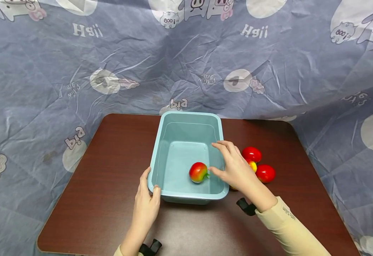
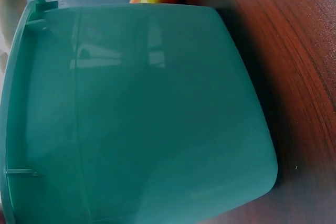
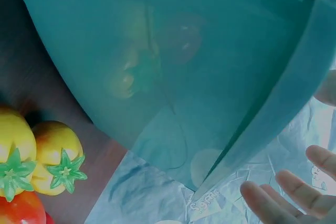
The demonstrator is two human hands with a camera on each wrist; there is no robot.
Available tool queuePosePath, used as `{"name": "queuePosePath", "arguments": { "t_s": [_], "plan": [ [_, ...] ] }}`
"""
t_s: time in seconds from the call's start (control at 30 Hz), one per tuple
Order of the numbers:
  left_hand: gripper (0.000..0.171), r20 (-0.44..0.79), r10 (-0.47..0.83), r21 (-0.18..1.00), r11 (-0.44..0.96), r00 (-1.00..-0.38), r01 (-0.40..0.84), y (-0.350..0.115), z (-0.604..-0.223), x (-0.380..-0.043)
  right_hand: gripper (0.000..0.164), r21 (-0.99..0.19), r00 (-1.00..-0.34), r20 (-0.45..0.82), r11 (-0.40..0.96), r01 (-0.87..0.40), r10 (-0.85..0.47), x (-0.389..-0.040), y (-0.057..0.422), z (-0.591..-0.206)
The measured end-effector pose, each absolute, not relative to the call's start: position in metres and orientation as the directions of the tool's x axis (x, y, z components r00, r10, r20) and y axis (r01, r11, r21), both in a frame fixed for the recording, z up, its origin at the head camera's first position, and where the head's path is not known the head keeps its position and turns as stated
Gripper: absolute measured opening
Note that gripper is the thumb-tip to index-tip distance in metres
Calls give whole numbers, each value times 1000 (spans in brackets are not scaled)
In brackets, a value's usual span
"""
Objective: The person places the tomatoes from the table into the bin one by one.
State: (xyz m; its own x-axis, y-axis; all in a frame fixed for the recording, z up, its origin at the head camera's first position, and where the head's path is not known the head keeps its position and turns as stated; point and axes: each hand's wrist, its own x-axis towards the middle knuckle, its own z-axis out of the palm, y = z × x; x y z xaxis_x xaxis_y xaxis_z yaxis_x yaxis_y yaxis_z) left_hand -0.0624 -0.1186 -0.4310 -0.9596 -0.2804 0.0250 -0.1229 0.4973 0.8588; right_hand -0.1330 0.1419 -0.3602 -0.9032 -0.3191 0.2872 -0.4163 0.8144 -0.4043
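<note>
A light blue-green plastic bin (image 1: 189,195) stands on the table, and its outer walls fill much of both wrist views. Inside it, toward the front right, lies a red toy tomato (image 1: 198,172) with yellow-green shading and a green stem cap. My left hand (image 1: 146,202) holds the bin's front left corner, the thumb over the rim. Over the right rim reaches my right hand (image 1: 237,169), thumb and fingers spread apart close to the tomato, gripping nothing. In the right wrist view the fingers (image 3: 299,195) show beyond the rim.
Right of the bin are several more toy tomatoes, including a red one (image 1: 265,173) and a yellow one (image 3: 60,156), partly hidden by my right hand. The brown table (image 1: 93,199) ends at a patterned blue-grey cloth (image 1: 125,53) behind.
</note>
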Motion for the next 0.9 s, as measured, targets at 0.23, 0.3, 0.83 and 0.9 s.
{"name": "queuePosePath", "arguments": {
  "t_s": [0.23,0.3,0.83,0.9],
  "plan": [
    [62,42,-295,864,490,-955,-114,-120,-432,-62,63,-414,-887,359,802,-430,-290,-133,159,-365],
    [62,47,-298,865,489,-953,-111,-120,-432,-62,61,-427,-894,361,805,-412,-266,-133,167,-367],
    [61,28,-293,874,472,-956,-119,-117,-433,-61,54,-436,-947,271,855,-282,-174,-126,206,-387],
    [61,26,-288,875,469,-957,-117,-116,-433,-61,54,-433,-959,230,865,-252,-164,-126,209,-391]
  ]
}}
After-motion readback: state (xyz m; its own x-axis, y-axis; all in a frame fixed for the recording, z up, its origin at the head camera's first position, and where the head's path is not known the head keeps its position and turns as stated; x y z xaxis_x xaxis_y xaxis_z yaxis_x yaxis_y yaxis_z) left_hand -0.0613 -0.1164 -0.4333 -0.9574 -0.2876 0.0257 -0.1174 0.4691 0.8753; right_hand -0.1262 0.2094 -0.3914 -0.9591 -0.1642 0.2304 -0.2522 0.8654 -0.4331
